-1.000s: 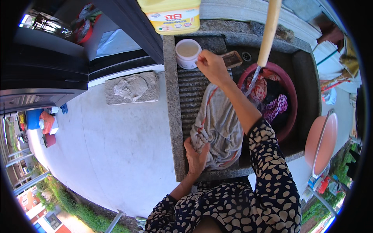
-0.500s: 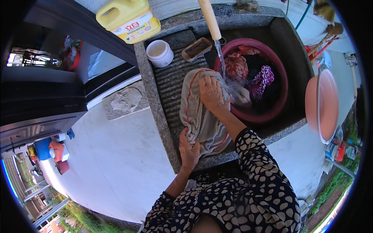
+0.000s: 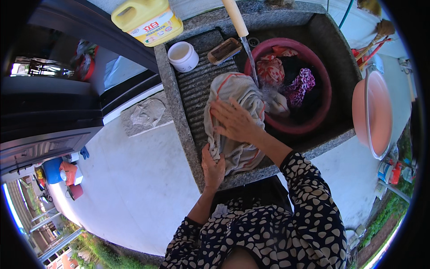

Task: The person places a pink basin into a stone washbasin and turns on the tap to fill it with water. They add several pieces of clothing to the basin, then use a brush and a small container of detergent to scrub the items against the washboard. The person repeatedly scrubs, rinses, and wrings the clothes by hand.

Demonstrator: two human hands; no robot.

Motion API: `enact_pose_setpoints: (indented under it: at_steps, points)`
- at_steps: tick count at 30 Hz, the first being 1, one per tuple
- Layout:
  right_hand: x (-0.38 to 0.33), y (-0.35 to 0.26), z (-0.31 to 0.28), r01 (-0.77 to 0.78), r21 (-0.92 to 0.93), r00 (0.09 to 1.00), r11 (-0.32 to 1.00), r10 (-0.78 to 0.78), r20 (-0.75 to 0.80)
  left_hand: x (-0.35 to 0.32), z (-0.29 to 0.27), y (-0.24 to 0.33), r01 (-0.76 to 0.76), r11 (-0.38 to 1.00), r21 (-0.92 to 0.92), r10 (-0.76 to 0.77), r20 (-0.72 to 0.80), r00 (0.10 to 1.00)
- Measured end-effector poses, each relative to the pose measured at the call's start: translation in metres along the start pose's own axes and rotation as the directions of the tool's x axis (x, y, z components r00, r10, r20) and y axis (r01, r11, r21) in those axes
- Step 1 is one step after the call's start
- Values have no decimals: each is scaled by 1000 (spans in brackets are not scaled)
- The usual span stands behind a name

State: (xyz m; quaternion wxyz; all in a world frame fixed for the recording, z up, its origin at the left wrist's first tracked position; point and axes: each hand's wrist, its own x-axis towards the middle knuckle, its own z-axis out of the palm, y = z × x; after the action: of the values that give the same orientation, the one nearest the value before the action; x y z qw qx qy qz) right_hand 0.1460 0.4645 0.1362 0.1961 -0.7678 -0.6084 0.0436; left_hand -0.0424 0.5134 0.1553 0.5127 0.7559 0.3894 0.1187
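Ribbed washboard, right hand now lower on cloth

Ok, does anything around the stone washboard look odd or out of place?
Only that the tap stream runs into the red plastic basin while both hands, left hand and right hand, press the grey cloth.

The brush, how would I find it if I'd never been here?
Start at the stone sink with the ribbed washboard on its left side. At the washboard's far end, beside the white cup and just left of the running water, lies the brush. It is the only brown, oblong wooden thing there.
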Motion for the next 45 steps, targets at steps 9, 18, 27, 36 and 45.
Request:
enact_pose_setpoints:
  at_steps: [9,18,27,36,45]
  points:
    - [-29,-33,1,20,27,995,999,-22,101,1,8,-11,-35,999,19,37,-112,993]
    - [-52,-13,-15,-18,27,998,999,16,56,-3,1,1,-239,956,172,241,5,970]
    - [21,42,19,-429,-71,880,901,399,-257,-17,-11,9,-239,940,244,209,142,968]
    - [-75,-19,-32,-110,-57,988,992,115,107,-21,-2,20,-149,936,320,118,115,986]
    - [-59,1,-15,-120,-19,992,993,119,-36,-22,3,21,-422,866,267,367,233,900]
